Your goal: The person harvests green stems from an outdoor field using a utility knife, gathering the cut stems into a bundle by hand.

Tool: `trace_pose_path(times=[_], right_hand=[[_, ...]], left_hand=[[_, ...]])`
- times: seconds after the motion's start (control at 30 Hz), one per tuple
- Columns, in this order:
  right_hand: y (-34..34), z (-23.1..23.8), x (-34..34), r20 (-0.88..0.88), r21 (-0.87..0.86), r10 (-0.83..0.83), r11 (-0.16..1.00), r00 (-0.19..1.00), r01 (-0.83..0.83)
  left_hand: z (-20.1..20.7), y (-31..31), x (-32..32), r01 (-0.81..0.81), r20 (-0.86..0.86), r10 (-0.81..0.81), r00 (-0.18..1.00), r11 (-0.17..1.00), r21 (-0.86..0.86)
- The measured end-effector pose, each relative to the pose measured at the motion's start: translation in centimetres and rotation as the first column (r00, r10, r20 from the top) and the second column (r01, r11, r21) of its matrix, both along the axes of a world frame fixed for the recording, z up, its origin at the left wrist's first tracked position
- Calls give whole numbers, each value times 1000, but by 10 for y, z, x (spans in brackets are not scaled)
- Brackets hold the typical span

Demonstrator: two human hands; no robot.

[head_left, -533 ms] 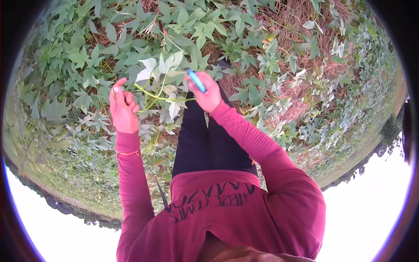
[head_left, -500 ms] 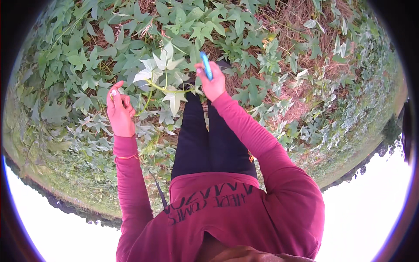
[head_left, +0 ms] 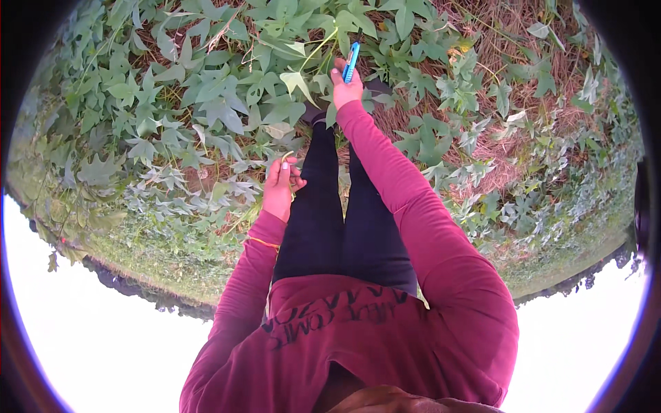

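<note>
My right hand [head_left: 347, 89] is closed round a slim blue box cutter [head_left: 351, 63], its far end pointing up and away over the leaves. Beside those fingers a light green vine stem [head_left: 318, 49] with a pale lobed leaf [head_left: 297, 84] stands out from the foliage; whether the fingers touch it I cannot tell. My left hand [head_left: 279, 189] is low over my left thigh, fingers curled, with a short piece of pale green stem [head_left: 287, 157] showing at the fingertips. The rest of that stem is mostly hidden by the hand.
Dense green vines with lobed leaves [head_left: 220, 103] cover the ground. Dry brown straw [head_left: 482, 62] shows through on the right. My dark-trousered legs [head_left: 323, 220] stand among the vines, the shoes partly covered by leaves. A tree line borders the field.
My left hand has moved right and closer to my body. My right hand has reached farther away with the box cutter. The pale leafy vine that was between the hands has left that spot.
</note>
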State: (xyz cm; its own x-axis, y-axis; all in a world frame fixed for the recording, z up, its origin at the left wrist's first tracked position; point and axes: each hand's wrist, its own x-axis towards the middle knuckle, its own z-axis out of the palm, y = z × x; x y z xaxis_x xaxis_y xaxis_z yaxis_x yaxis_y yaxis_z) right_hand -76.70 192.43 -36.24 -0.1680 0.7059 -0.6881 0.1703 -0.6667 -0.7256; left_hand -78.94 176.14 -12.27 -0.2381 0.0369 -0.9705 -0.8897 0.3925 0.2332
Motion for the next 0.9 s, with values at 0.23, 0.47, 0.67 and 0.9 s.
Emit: trace_pose_path(times=[0.23, 0.47, 0.67, 0.9], right_hand=[[30, 20, -48, -120, -82, 85, 992, 989, -95], [-2, 185, -4, 22, 486, 810, 503, 585, -715], [19, 113, 8, 43, 287, 445, 852, 894, -438], [109, -70, 127, 606, -382, 790, 385, 87, -840]], left_hand=[[8, 30, -43, -172, -122, 198, 973, 966, 195], [1, 72, -98, -261, -216, 338, 916, 911, 320], [14, 44, -109, 237, -610, -260, 749, 964, -120], [15, 9, -37, 631, -103, -623, 775, 762, 146]])
